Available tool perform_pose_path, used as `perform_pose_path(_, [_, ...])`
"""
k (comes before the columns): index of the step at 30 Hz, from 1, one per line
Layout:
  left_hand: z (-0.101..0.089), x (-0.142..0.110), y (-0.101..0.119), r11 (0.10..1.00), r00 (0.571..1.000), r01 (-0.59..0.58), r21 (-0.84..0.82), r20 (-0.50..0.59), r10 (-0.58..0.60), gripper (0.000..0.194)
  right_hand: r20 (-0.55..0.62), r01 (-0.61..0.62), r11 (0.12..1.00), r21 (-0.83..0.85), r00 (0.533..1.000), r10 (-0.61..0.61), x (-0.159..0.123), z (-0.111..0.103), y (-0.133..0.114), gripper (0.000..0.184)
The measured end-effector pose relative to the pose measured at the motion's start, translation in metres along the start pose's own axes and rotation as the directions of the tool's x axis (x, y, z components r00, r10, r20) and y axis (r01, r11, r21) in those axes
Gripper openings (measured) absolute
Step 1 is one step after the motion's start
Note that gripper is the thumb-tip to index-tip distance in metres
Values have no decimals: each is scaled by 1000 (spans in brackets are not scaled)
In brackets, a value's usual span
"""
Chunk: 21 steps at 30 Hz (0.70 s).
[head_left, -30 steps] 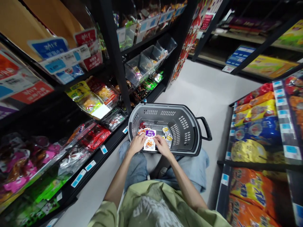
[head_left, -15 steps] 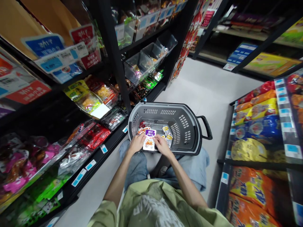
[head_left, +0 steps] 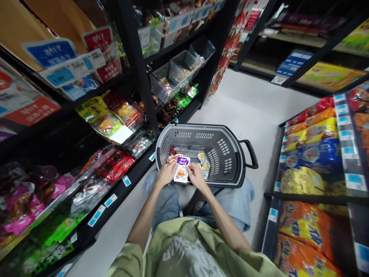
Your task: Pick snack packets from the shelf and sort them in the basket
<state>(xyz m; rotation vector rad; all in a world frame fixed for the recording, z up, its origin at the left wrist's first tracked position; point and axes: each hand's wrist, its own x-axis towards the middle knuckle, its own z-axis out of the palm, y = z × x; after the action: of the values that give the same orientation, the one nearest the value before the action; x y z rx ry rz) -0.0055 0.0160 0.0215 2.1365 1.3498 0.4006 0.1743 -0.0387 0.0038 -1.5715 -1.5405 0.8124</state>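
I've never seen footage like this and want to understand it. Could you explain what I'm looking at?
There's no machine here, only a person working with bare hands. One camera, worn on the person's head, takes every picture, looking forward and down; that's why the arms reach up from the bottom edge.

The left hand and right hand hold a small purple-and-white packet between them, over the near side of a grey basket. Inside the basket lie some white-and-yellow packets; what the basket itself rests on is hidden. Around it are shop shelves, with red packets to the left and orange bags to the right.
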Motion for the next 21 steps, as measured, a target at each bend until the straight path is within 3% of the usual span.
perform_pose_path(8, [-6, -1, 0, 987, 1000, -1, -162, 31, 6, 32, -76, -27, 996, -80, 997, 20, 1, 3, -3, 31])
perform_pose_path(15, [-4, 0, -2, 982, 998, -17, -190, 54, 27, 33, -79, 0, 998, -61, 997, -5, 2, 1, 1, 30])
perform_pose_path(21, [-2, 2, -6, 975, 999, -28, -218, 29, 35, 32, 7, -65, 986, 154, 998, 65, 3, -2, 4, 37])
